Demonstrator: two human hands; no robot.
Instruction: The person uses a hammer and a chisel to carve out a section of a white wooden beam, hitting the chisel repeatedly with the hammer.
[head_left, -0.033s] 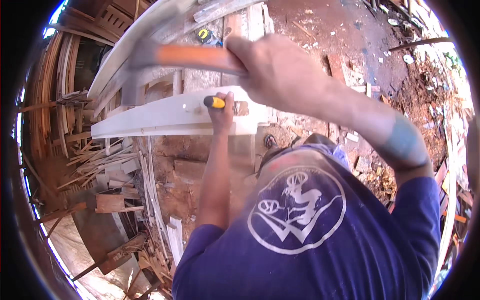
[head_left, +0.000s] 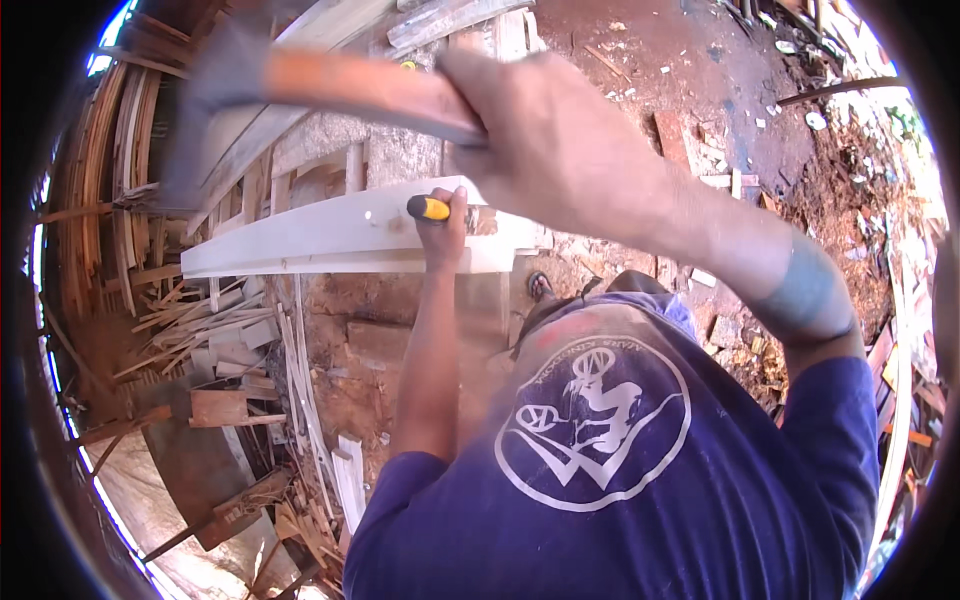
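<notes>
A pale wooden board (head_left: pixel 330 235) lies across the bench in front of me, with a rough brown recess (head_left: pixel 483 220) cut into it near its right end. Just left of that recess, my left hand (head_left: pixel 441 236) is wrapped round the yellow-and-black handle of a chisel (head_left: pixel 432 208); its blade is hidden. High over the board, my right hand (head_left: pixel 560 145) grips a hammer (head_left: pixel 370 95) by its orange handle. The dark hammer head, to the left, is smeared by motion and stands apart from the chisel.
Weathered planks (head_left: pixel 455 22) make up the bench beyond the board. Mostly behind the hammer, a yellow bit of a tape measure shows. Long boards (head_left: pixel 135 140) lean at the left, above a heap of offcuts (head_left: pixel 225 330). Debris (head_left: pixel 840 190) covers the ground at the right.
My right hand has lifted the hammer, its head now farther left and nearer the camera, covering most of the tape measure. The left hand, chisel and board stay in place.
</notes>
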